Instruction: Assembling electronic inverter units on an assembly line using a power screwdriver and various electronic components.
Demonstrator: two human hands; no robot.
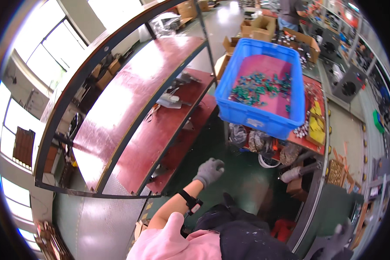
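My left hand point(210, 171), in a grey glove, hangs over the dark green floor with its fingers loosely bent and nothing seen in them. It touches nothing and is to the right of a metal-framed rack point(147, 123) with reddish shelves. At the lower right, my right hand point(336, 241) is also in a grey glove, near the dark green surface beside the bench; motion and the picture's rim blur its fingers. Ahead stands a blue plastic crate point(259, 121) on the bench, holding many small green and teal parts point(260, 88) on its pinkish bottom.
Beside the crate lie yellow pieces point(317, 123) and small white parts on the red bench top point(305, 143). Bags and a white bucket point(268, 161) sit beneath it. Cardboard boxes point(264, 27) stand behind, near another person point(290, 13). A conveyor line point(346, 138) runs along the right.
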